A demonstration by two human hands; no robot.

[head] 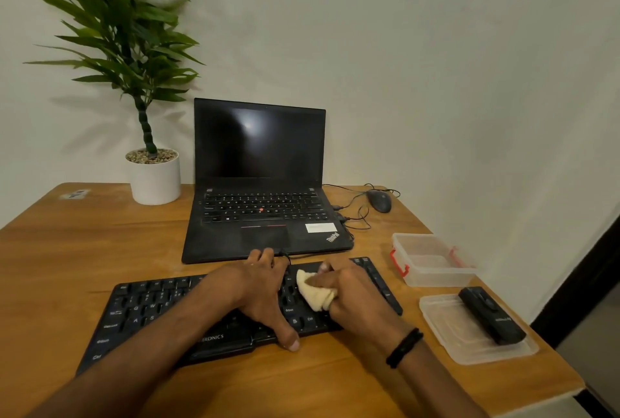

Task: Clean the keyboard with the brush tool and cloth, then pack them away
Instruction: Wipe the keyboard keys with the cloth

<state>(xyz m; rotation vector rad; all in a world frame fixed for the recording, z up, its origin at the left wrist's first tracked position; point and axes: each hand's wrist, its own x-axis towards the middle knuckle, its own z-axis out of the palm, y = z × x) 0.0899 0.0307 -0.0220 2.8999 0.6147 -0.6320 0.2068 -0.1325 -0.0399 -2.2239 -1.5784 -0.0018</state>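
Note:
A black keyboard (pixel 144 310) lies across the wooden desk in front of me. My left hand (pixel 265 290) rests flat over its middle, fingers reaching the far edge and thumb hooked over the near edge. My right hand (pixel 352 296) grips a bunched cream cloth (pixel 313 290) and presses it onto the keys at the right part of the keyboard. The black brush tool (pixel 491 315) lies on a clear plastic lid (pixel 469 347) at the right, apart from both hands.
An open clear container with red clips (pixel 432 260) stands right of the keyboard. Behind it sit an open black laptop (pixel 261 179), a wired mouse (pixel 379 201) with loose cables, and a potted plant (pixel 156 179). The desk's right edge (pixel 553 394) is close.

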